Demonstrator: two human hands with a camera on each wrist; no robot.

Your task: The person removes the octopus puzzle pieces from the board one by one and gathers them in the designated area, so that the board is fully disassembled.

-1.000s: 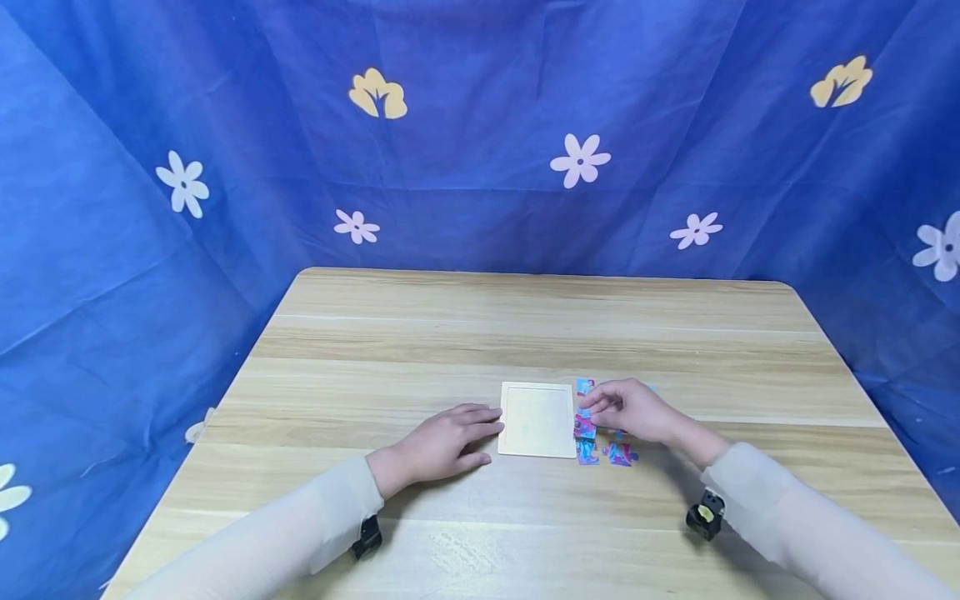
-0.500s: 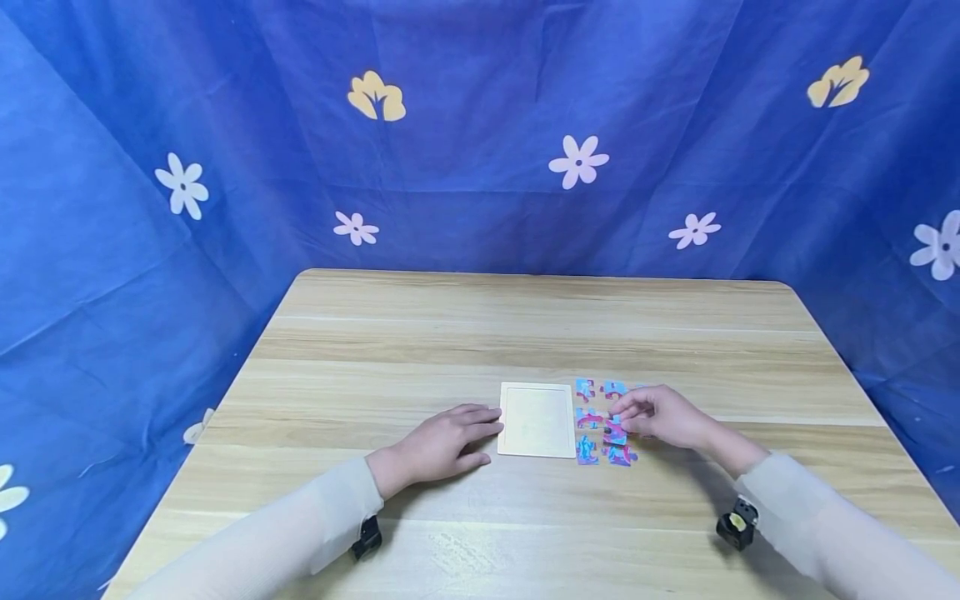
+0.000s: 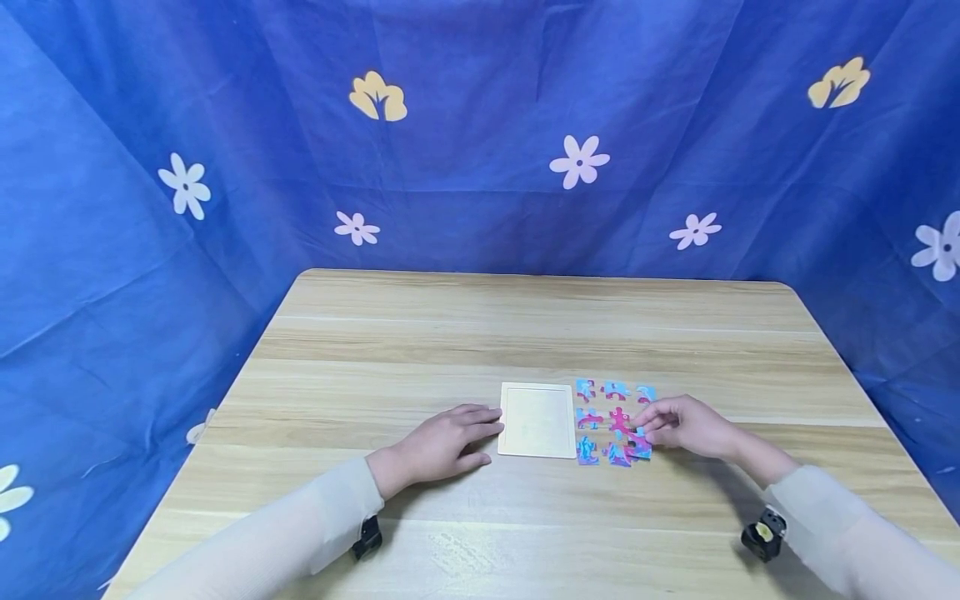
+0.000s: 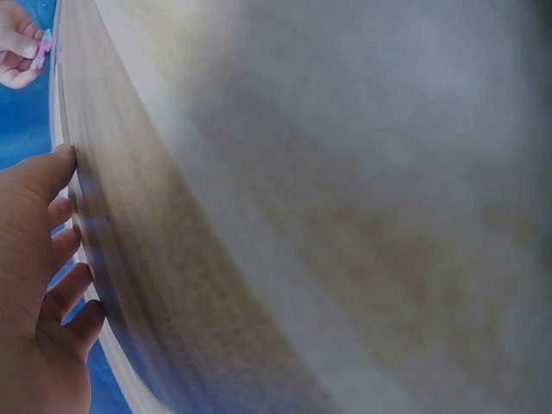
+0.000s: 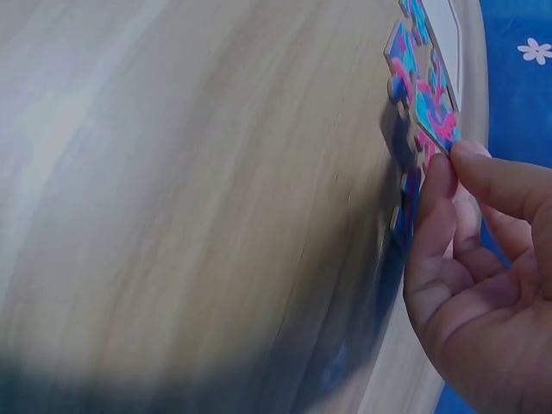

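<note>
My right hand (image 3: 688,427) pinches a pink and blue jigsaw piece (image 3: 639,447) between thumb and fingertips. In the right wrist view this held jigsaw piece (image 5: 435,119) is raised above the others, with its underside edge showing. More jigsaw pieces lie apart in rough rows, including a pink middle piece (image 3: 619,420) and a lower-left blue piece (image 3: 587,451). To their left lies a square pale wooden puzzle tray (image 3: 537,422) with a bare recess. My left hand (image 3: 450,443) rests on the table with fingers spread, fingertips right at the tray's left edge.
The wood-grain table (image 3: 420,333) reaches back to a blue flowered cloth (image 3: 480,108), which also hangs at both sides. Dark wrist cameras (image 3: 763,535) sit below both cuffs.
My right hand has moved rightward and slightly nearer with the pinched piece, from the left column over the middle to the lower right. More loose pieces are uncovered. The left hand stays put.
</note>
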